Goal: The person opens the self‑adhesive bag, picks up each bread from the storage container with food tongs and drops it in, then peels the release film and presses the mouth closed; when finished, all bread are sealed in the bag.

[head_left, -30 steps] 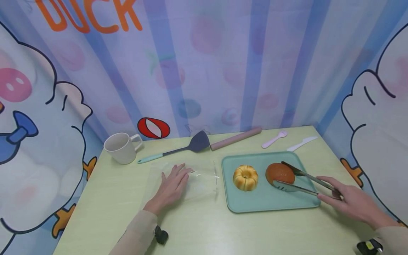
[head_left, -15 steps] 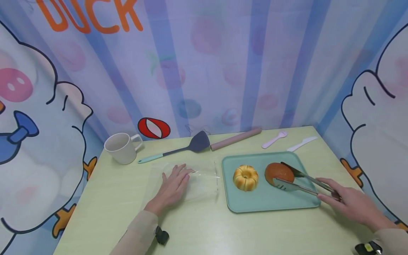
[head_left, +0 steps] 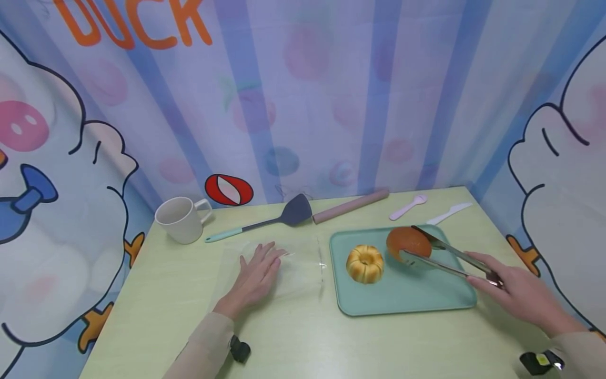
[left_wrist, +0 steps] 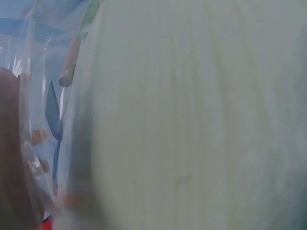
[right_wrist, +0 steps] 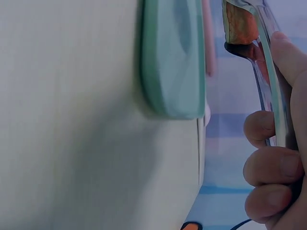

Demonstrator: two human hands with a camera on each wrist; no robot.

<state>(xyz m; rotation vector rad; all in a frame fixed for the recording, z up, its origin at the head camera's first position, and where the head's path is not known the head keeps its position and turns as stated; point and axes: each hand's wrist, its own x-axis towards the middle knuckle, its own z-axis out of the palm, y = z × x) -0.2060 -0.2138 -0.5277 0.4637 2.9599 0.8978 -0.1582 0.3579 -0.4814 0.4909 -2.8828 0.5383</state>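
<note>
My right hand (head_left: 525,297) grips metal tongs (head_left: 452,263), their tips around a round brown bun (head_left: 408,243). In the right wrist view the bun (right_wrist: 241,24) hangs above the green tray (right_wrist: 175,62), between the tong ends, with the right hand's fingers (right_wrist: 268,167) curled round the handles. A golden ring-shaped bun (head_left: 364,264) sits on the tray (head_left: 402,302), left of the held one. My left hand (head_left: 253,279) rests with fingers spread on a clear plastic bag (head_left: 300,273); the left wrist view shows part of that hand (left_wrist: 9,143) behind clear film.
Behind the bag lie a dark spatula (head_left: 295,210) and a pink rolling pin (head_left: 350,206). A white mug (head_left: 180,221) stands at the back left. A small pink spoon (head_left: 408,207) and a pale knife (head_left: 448,213) lie behind the tray.
The brown bun and the tongs have moved up off the tray and slightly left, with the right hand. My left hand has stayed on the bag.
</note>
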